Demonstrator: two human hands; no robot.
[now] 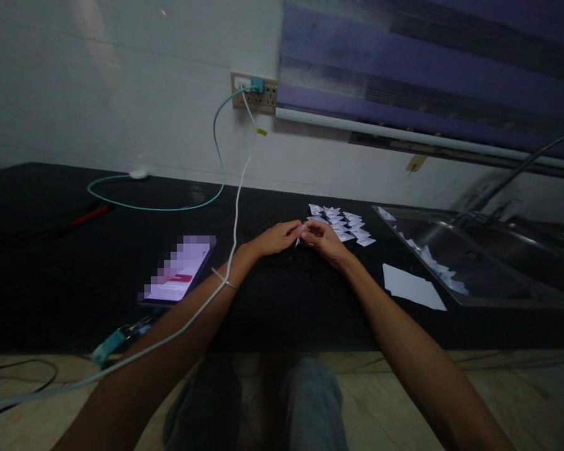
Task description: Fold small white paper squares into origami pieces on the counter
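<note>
Over the black countertop (286, 300), my left hand (281, 236) and my right hand (323, 239) meet at the fingertips. Both are closed on a small piece of white folded paper (297, 242), mostly hidden by the fingers. Just behind my right hand stand several small folded paper boats (352, 224) in rows. To the right of my right forearm lies a stack of white paper sheets (411, 287).
A phone (178, 272) with a lit screen lies left of my left forearm. A white cable (236, 219) crosses that forearm from the wall socket (254, 94). The metal sink (455, 250) and faucet (512, 178) are at right; a teal cable (216, 141) curves at left.
</note>
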